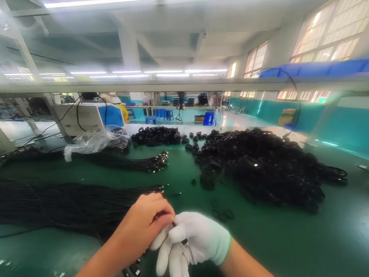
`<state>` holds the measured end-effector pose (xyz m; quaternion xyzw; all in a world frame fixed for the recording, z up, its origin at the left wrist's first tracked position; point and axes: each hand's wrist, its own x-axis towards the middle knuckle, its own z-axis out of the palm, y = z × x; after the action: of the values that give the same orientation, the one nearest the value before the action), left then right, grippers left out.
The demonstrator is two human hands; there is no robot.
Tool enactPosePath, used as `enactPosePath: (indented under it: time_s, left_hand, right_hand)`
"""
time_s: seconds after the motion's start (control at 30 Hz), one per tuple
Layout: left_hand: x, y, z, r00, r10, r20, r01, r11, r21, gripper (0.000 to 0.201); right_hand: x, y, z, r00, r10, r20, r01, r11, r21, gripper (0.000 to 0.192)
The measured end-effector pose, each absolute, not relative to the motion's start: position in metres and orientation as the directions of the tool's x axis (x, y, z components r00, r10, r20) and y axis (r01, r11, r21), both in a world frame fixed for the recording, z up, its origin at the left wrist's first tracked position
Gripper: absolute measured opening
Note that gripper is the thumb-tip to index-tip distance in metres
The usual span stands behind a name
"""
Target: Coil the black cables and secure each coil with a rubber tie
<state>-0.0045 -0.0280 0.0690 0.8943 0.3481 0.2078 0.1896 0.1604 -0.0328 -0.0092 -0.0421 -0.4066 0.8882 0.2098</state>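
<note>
My bare left hand (148, 219) pinches with thumb and fingers together at the fingertips of my right hand; what it grips is hidden. My right hand (199, 236) wears a white knit glove with a green cuff. Its thumb and fingers close around a small black piece (185, 242), mostly covered by the glove. Both hands meet low in front of me, above the green tabletop (261, 248). Long black cables (64, 205) lie in a bundle to the left, passing behind my left forearm. Several cable ends (134, 270) poke out below my left wrist.
A large heap of black coiled or ring-shaped parts (265, 170) covers the right of the table, with a smaller pile (155, 136) behind. Another cable bundle (135, 163), a clear plastic bag (94, 140) and a white-and-blue machine (85, 117) stand at the back left.
</note>
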Motion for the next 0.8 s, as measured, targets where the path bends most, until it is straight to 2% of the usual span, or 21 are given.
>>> enactPosePath:
  time_s: [0.13,0.23,0.33,0.47,0.53,0.67,0.8]
  left_hand:
    - [0.002,0.001,0.064,0.773,0.602,0.2,0.393,-0.701,0.595,0.013]
    - [0.005,0.014,0.056,0.824,0.515,0.238,0.274,-0.728,0.628,0.011]
    - [0.01,0.02,0.047,0.831,0.48,0.28,0.213,-0.741,0.637,0.013]
    - [0.017,0.021,0.038,0.821,0.466,0.331,0.155,-0.739,0.656,0.015]
    - [0.021,0.018,0.035,0.802,0.46,0.381,0.102,-0.734,0.672,0.018]
    - [0.027,0.011,0.034,0.735,0.464,0.494,0.02,-0.744,0.668,0.021]
    - [0.03,0.013,0.026,0.736,0.501,0.455,0.098,-0.744,0.661,0.021]
  right_hand:
    - [0.167,-0.031,-0.026,-0.875,0.466,0.129,-0.44,-0.658,-0.611,0.05]
    - [0.173,-0.035,-0.023,-0.888,0.454,0.07,-0.405,-0.704,-0.583,0.062]
    - [0.171,-0.034,-0.024,-0.917,0.399,0.016,-0.326,-0.726,-0.605,0.054]
    - [0.165,-0.03,-0.037,-0.924,0.376,0.067,-0.333,-0.71,-0.621,0.05]
    - [0.163,-0.03,-0.041,-0.911,0.411,0.03,-0.331,-0.686,-0.648,0.046]
    - [0.164,-0.033,-0.04,-0.829,0.551,-0.097,-0.317,-0.605,-0.731,0.041]
    - [0.168,-0.037,-0.034,-0.78,0.621,-0.077,-0.364,-0.551,-0.751,0.043]
